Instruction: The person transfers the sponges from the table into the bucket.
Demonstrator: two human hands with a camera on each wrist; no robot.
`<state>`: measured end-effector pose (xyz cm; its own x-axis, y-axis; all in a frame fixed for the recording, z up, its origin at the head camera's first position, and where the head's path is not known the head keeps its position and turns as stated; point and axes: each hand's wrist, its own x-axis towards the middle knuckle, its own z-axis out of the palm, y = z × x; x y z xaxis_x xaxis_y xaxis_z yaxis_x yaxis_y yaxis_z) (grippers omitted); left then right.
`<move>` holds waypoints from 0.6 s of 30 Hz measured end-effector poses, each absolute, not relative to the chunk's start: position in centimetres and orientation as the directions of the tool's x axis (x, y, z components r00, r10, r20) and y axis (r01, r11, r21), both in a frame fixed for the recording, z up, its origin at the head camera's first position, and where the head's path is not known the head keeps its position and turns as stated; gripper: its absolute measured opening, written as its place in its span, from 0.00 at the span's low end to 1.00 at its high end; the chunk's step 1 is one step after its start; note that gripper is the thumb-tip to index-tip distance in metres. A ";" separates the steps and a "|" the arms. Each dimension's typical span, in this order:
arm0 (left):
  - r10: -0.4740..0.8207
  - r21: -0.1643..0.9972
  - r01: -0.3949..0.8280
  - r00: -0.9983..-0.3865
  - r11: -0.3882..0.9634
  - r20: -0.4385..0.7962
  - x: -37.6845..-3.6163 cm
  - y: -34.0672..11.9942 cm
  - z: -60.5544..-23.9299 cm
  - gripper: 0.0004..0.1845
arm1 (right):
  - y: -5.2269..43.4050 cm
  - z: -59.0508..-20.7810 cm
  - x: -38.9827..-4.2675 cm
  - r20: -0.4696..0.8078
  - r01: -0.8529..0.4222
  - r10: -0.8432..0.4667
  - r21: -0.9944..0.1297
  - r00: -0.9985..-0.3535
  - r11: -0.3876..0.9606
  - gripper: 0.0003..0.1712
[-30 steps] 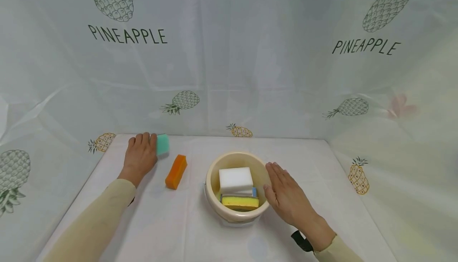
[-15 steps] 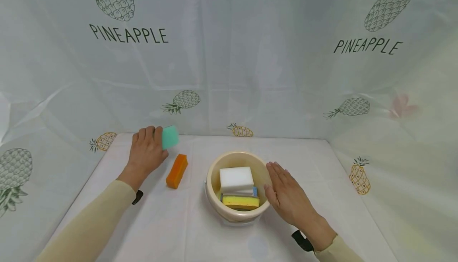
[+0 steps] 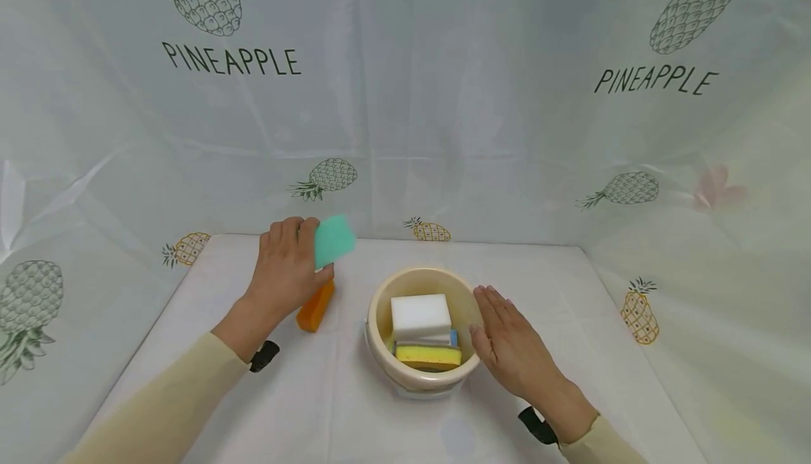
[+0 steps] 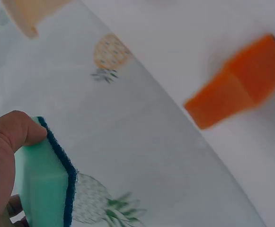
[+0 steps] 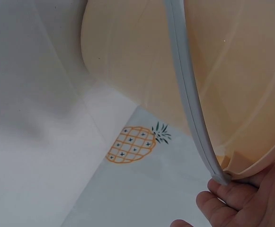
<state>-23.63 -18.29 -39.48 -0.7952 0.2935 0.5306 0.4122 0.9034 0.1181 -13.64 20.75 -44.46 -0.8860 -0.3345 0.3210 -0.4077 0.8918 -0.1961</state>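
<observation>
My left hand (image 3: 281,267) pinches a mint-green sponge (image 3: 334,241) between thumb and fingers, raised near the table's back edge. The left wrist view shows the dark blue scouring layer on this scrub sponge (image 4: 45,189). Below that hand an orange sponge (image 3: 315,309) lies on the table, its far end covered by the thumb. At the right side of a cream bucket (image 3: 379,358), my right hand (image 3: 516,355) rests against the rim with fingers straight and together. In the right wrist view its fingers (image 5: 241,191) touch the rim near the grey handle (image 5: 182,71).
Inside the bucket sit a white sponge block (image 3: 420,316), a yellow sponge (image 3: 429,357) and something blue (image 3: 453,338). A white cloth covers the table (image 3: 279,408). Behind and beside it hangs a pineapple-print curtain (image 3: 443,98).
My left hand has lifted the mint-green sponge from the table's back left and carried it rightward, over the orange sponge's far end. The right hand stays at the bucket.
</observation>
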 end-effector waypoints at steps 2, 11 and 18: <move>0.301 0.129 0.427 -0.792 0.895 0.531 -23.1 -17.3 -39.0 0.44 | 20.7 -44.5 -13.6 0.327 -0.409 -0.334 -0.198 -0.884 0.891 0.36; 0.377 0.161 0.519 -0.770 0.839 0.515 -20.6 -13.0 -37.2 0.43 | 20.6 -44.6 -13.5 0.333 -0.407 -0.330 -0.194 -0.883 0.893 0.35; 0.458 0.156 0.583 -0.753 0.797 0.472 -19.4 -10.2 -37.3 0.41 | 20.7 -44.6 -13.5 0.333 -0.410 -0.333 -0.195 -0.882 0.891 0.35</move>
